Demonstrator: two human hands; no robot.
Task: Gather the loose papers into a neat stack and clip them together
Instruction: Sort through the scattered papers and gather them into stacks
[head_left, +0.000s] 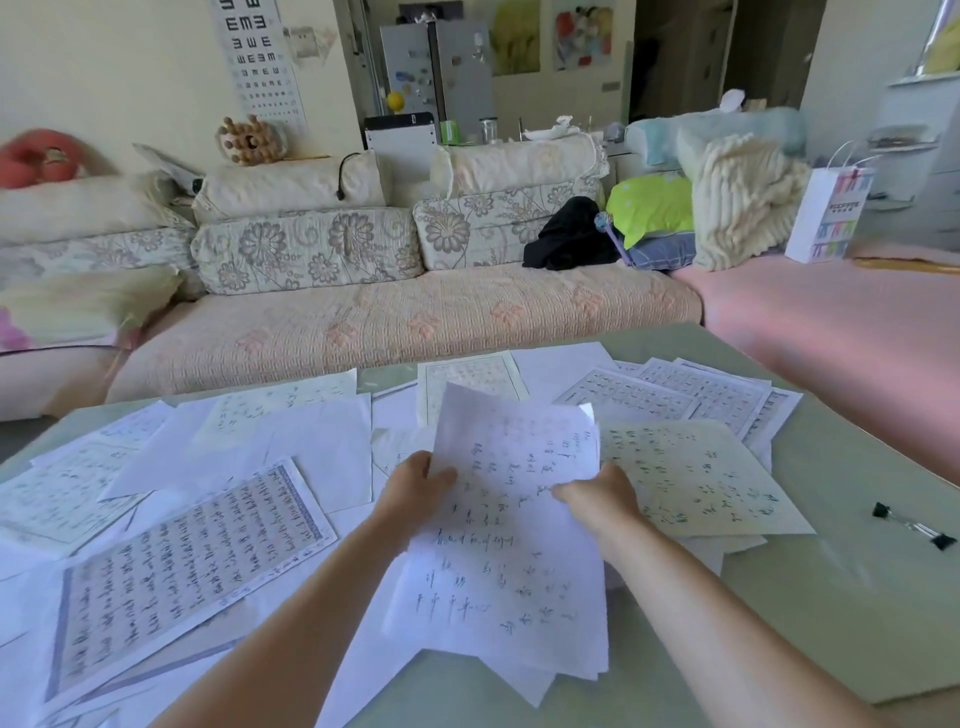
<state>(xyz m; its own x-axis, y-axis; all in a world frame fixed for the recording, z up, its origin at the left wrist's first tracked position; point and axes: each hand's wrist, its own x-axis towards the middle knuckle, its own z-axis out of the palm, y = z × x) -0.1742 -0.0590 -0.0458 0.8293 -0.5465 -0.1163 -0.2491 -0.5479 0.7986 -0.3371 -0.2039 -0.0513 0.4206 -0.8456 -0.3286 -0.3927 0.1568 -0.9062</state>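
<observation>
Both hands hold up a thin bunch of handwritten sheets (511, 525) over the middle of the pale green table (831, 597). My left hand (418, 488) grips its left edge, thumb on top. My right hand (597, 496) pinches the right edge. Several loose papers lie scattered flat: a blue-bordered sheet (182, 566) at the left, a cream sheet (696, 478) to the right, gridded sheets (691, 397) at the far right. Two black binder clips (914, 525) lie on the bare table at the right, apart from the papers.
A sofa (405, 317) with floral cushions runs along the table's far side. A pink-covered seat (831, 322) with pillows and a white paper bag (828, 213) stands at the right. The table's right edge is near the clips.
</observation>
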